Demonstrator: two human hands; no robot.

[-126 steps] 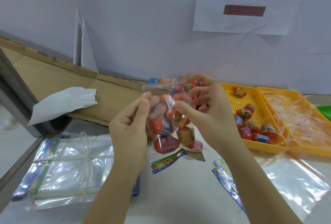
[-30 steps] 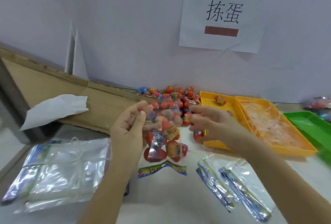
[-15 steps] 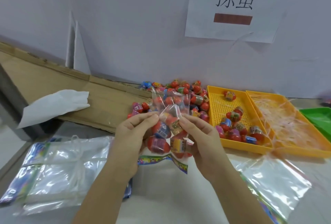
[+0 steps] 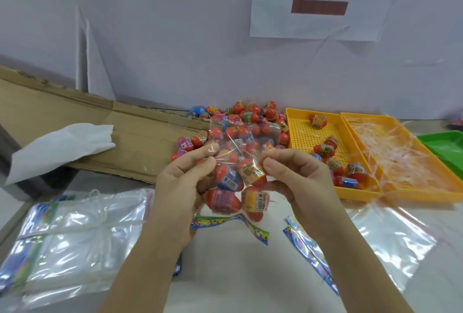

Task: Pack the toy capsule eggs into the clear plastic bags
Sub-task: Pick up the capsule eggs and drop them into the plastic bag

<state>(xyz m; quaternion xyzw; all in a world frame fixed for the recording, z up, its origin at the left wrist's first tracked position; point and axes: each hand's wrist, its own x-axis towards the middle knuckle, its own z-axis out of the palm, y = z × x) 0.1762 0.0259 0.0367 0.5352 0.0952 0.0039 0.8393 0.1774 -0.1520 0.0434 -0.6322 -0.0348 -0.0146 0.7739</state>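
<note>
Step in hand: closing a filled bag, by my judgement.
Task's thing: clear bag (image 4: pixel 244 137) held up over the middle of the desk (image 4: pixel 233 275), a handful of capsule eggs (image 4: pixel 226 196) sunk to its bottom.
Left grip (image 4: pixel 184 182): thumb and fingertips clamped on the bag's left side, just above the eggs.
Right grip (image 4: pixel 298 177): clamped likewise on the bag's right side, level with the left.
Stock: loose eggs (image 4: pixel 250 110) heaped at the far edge; more in the yellow mesh tray (image 4: pixel 299 137) toward the right edge; bundle of empty bags (image 4: pixel 75 232) at the near left corner.
Next move: likely calls for pressing the mouth shut across its width, then setting the bag aside.
Not made out: the bag's mouth and any seal, lost against the heap behind; the egg count; whether the printed strip (image 4: pixel 218 220) below the eggs belongs to this bag.
</note>
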